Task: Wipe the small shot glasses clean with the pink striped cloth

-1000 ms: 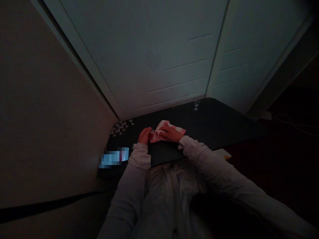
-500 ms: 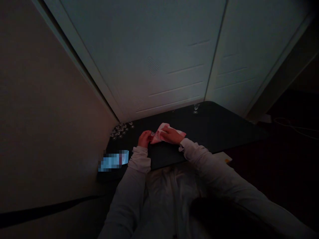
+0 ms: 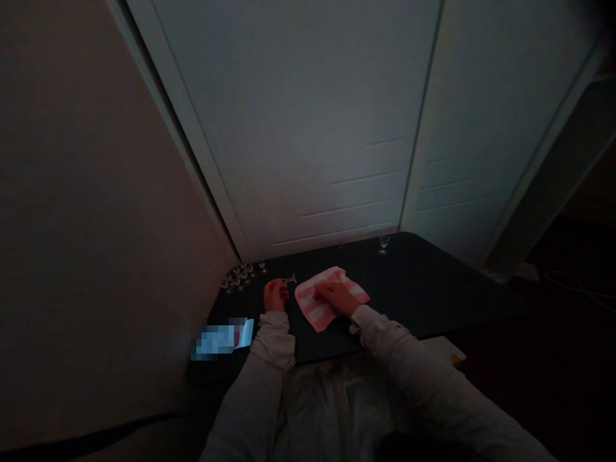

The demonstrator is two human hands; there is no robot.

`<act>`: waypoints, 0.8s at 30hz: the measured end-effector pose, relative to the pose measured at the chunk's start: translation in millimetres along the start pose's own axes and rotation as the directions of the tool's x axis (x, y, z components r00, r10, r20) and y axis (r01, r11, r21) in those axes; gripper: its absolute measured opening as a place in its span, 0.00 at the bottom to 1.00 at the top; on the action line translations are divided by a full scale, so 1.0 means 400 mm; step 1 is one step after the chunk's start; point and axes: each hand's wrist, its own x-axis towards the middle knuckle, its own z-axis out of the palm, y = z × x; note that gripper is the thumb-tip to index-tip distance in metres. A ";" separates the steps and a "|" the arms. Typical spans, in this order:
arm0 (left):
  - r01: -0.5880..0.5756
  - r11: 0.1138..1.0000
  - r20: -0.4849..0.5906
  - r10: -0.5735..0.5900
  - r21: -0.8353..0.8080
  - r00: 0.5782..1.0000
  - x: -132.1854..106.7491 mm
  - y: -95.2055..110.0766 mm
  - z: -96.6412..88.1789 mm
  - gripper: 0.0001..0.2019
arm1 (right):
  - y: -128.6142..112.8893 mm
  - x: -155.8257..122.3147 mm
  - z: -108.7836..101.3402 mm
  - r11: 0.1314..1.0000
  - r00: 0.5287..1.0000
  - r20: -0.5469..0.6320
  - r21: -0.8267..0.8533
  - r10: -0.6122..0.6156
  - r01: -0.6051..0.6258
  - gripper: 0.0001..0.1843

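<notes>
My left hand (image 3: 276, 296) is closed around a small stemmed glass (image 3: 290, 280), which is tipped sideways so its foot points right. Its bowl is mostly hidden in my fingers. To the right, a pink-and-white striped cloth (image 3: 312, 310) is spread out over the dark table. My right hand (image 3: 338, 297) is on top of the cloth, thumb and fingers together gripping it near the middle. A gap separates the glass from the cloth.
Several small stemmed glasses (image 3: 240, 276) cluster at the table's back left corner. One more glass (image 3: 384, 245) stands upright at the back right. A lit phone-like screen (image 3: 244, 333), partly blurred, lies at the left. White panels (image 3: 308, 128) rise behind the black table (image 3: 433, 289).
The cloth, bunched against the glass before, is now spread out and apart from it. My left hand has drawn the glass away to the left. The camera view has tilted up.
</notes>
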 end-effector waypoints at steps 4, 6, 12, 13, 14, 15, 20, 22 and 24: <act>-0.284 0.922 0.151 0.251 0.262 0.956 -0.033 -0.002 0.016 0.16 | 0.003 -0.001 0.007 0.972 0.991 -0.088 0.220 0.102 -0.080 0.14; -0.387 0.851 0.256 0.309 0.355 0.916 -0.052 -0.005 0.025 0.15 | 0.007 0.000 0.008 0.974 0.989 -0.119 0.221 0.086 -0.058 0.15; -0.536 0.689 0.456 0.322 0.487 0.829 -0.085 -0.006 0.031 0.15 | 0.008 -0.006 0.012 0.994 0.993 -0.039 -0.034 -0.109 0.108 0.11; -0.561 0.668 0.491 0.321 0.489 0.810 -0.088 -0.006 0.031 0.15 | 0.008 -0.006 0.012 0.991 0.993 -0.019 -0.064 -0.120 0.119 0.10; -0.581 0.652 0.521 0.317 0.488 0.793 -0.090 -0.005 0.031 0.16 | 0.008 -0.007 0.012 0.988 0.992 -0.003 -0.091 -0.125 0.124 0.10; -0.594 0.641 0.544 0.310 0.486 0.780 -0.092 -0.005 0.032 0.16 | 0.009 -0.007 0.011 0.986 0.992 0.008 -0.114 -0.125 0.125 0.09; -0.568 0.657 0.581 0.236 0.495 0.779 -0.092 -0.010 0.037 0.22 | 0.014 -0.004 0.011 0.982 0.998 0.020 -0.174 -0.063 0.066 0.09; -0.562 0.643 0.590 0.206 0.520 0.781 -0.088 -0.012 0.038 0.24 | 0.017 -0.001 0.013 0.984 1.000 0.004 -0.179 -0.023 0.024 0.09; -0.594 0.565 0.612 0.189 0.572 0.768 -0.084 -0.013 0.038 0.26 | 0.022 0.003 0.013 0.984 0.999 -0.031 -0.178 0.015 -0.020 0.09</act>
